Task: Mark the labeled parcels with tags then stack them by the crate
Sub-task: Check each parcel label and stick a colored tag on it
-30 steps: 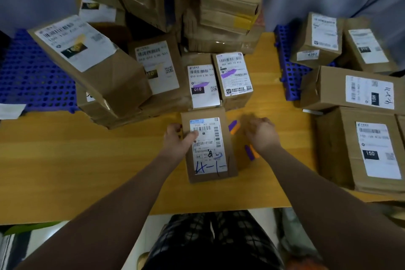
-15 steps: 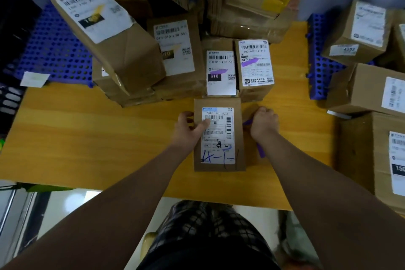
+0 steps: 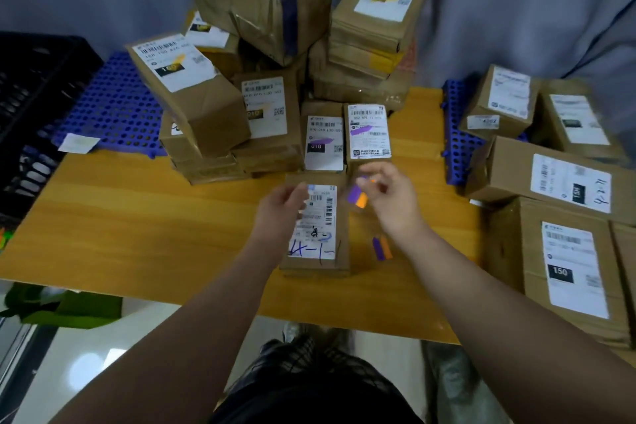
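Head view: blurred around both grips.
Right grip (image 3: 392, 203): pinches the purple-orange tag (image 3: 358, 198).
Parcel (image 3: 318, 227): flat on the table (image 3: 137, 217), just left of that grip, long axis running away from me.
Left grip (image 3: 280, 217): curled over the parcel's left edge; I cannot tell if it holds.

Parcel sorting room, labeled parcels (image 3: 371, 10) piled, crate (image 3: 31, 107)

Motion blur smears the right hand (image 3: 389, 196) and the purple and orange tags (image 3: 358, 198) pinched at its fingertips. The left hand (image 3: 280, 208), also blurred, hides the upper left of the nearest parcel (image 3: 315, 251)'s label; its grip cannot be told. The black crate (image 3: 34, 96) runs off the left edge, and the right-hand parcels (image 3: 568, 268) off the right edge. The label print is too small to read.
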`<control>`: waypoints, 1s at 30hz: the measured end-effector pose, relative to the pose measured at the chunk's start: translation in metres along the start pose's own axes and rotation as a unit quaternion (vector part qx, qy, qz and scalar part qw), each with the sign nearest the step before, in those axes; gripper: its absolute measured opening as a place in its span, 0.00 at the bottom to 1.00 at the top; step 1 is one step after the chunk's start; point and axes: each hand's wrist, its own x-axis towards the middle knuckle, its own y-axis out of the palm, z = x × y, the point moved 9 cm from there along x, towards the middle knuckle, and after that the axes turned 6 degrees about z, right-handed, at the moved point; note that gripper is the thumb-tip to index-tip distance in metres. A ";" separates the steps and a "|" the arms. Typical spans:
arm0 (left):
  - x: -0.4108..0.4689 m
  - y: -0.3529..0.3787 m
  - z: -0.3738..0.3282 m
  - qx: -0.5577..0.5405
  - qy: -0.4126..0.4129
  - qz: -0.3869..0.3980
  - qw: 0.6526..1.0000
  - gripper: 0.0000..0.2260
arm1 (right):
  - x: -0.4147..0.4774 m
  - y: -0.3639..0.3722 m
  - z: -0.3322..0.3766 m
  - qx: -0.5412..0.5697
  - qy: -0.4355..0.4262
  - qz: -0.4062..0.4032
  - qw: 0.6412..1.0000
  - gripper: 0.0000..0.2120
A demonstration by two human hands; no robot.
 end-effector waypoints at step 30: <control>0.002 -0.004 -0.093 -0.220 0.070 0.129 0.964 0.09 | -0.003 0.045 0.114 -0.295 -0.261 -0.106 0.913 0.17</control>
